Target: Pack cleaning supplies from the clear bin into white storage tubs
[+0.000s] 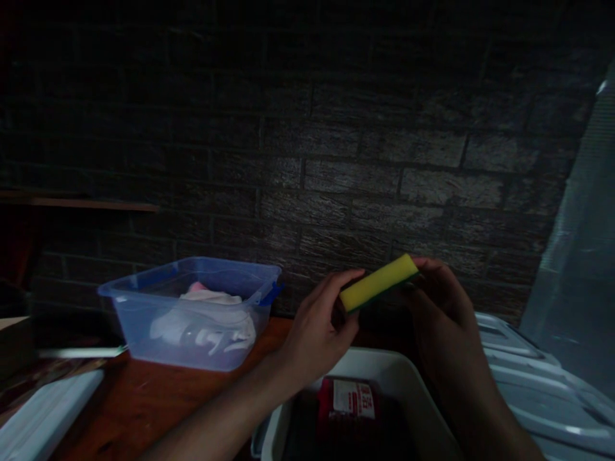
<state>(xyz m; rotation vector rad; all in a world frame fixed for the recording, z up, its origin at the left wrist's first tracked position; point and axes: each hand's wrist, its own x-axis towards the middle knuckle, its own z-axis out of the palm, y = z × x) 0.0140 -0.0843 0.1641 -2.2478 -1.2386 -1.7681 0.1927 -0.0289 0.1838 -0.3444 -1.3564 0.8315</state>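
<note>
A yellow sponge point(379, 282) with a green underside is held up, tilted, in front of the brick wall. My left hand point(321, 323) pinches its left end between fingers and thumb. At the sponge's right end, my right hand point(444, 314) closes its fingers on the corner, its thumb partly in shadow. Below both hands stands a white tub point(384, 360), in which lies a red packet point(348, 403) with a white printed label. The rest of the tub's inside is too dark to make out.
A clear bluish plastic bin point(144, 326) holding white cloth point(211, 314) stands on the wooden table point(129, 400) to the left. Translucent lids point(542, 390) lie at the right. A pale flat object point(52, 410) is at the lower left.
</note>
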